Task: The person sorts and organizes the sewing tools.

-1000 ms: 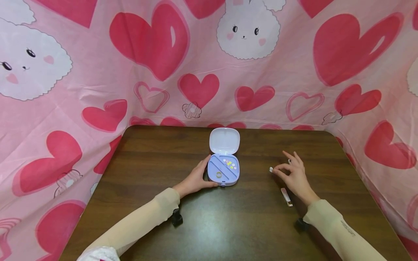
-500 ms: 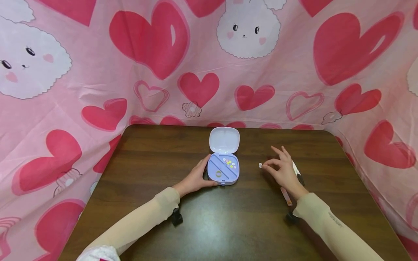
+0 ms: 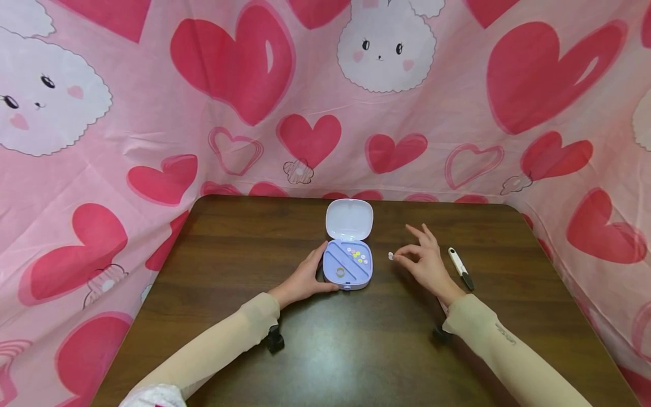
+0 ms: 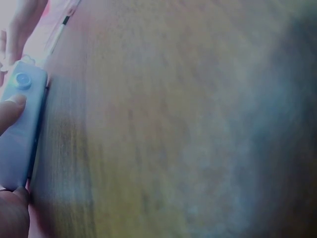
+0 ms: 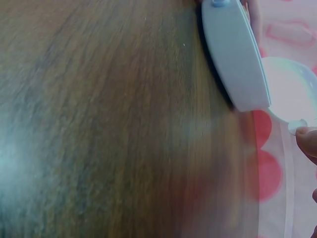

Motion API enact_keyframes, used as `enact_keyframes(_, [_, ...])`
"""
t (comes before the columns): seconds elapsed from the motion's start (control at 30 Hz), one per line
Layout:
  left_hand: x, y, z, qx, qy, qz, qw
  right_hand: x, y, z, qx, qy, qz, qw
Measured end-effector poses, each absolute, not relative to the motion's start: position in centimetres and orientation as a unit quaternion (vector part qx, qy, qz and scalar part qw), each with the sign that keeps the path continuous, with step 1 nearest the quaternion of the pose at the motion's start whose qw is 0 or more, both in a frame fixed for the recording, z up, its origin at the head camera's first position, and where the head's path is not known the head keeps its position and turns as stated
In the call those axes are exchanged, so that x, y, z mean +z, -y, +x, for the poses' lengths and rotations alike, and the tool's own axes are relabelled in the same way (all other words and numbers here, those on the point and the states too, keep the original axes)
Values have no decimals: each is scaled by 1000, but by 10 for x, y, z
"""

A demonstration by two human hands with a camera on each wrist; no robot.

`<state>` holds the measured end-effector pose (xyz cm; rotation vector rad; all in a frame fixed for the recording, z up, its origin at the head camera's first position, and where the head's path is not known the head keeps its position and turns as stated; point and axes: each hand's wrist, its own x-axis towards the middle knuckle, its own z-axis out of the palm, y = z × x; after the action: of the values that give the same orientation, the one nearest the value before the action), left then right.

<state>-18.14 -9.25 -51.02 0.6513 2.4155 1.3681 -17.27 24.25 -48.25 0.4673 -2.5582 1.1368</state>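
A small lilac compartment box (image 3: 348,264) stands on the table with its white lid (image 3: 349,219) raised at the back. Several tiny yellow, pink and white pieces (image 3: 358,255) lie in its upper-right compartment, and a gold-coloured ring (image 3: 340,272) lies in the lower-left one. My left hand (image 3: 303,278) grips the box at its left side, the thumb along the front. Just right of the box, my right hand (image 3: 427,265) pinches a small white piece (image 3: 390,256) between thumb and index finger, other fingers spread. In the right wrist view the white piece (image 5: 297,126) shows at the fingertip.
A white slim tool with a black end (image 3: 460,268) lies right of my right hand. Under that wrist, a pinkish strip (image 3: 442,306) is mostly hidden. Heart-patterned pink cloth (image 3: 310,68) hangs behind the wooden table (image 3: 254,237) and at its sides.
My right hand has moved left toward the box with the white piece, uncovering the white-and-black tool and covering most of the pinkish strip. The left hand and box have stayed put.
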Motion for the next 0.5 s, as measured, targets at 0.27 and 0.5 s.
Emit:
enact_keyframes(0.27, [-510,92,-181,463,-846,224,145,-481,-234,-176,399,895,157,124])
enact_keyframes(0.5, [-508,92,-180,458,-848,224,145,-478,-225,-177,402,894,159,116])
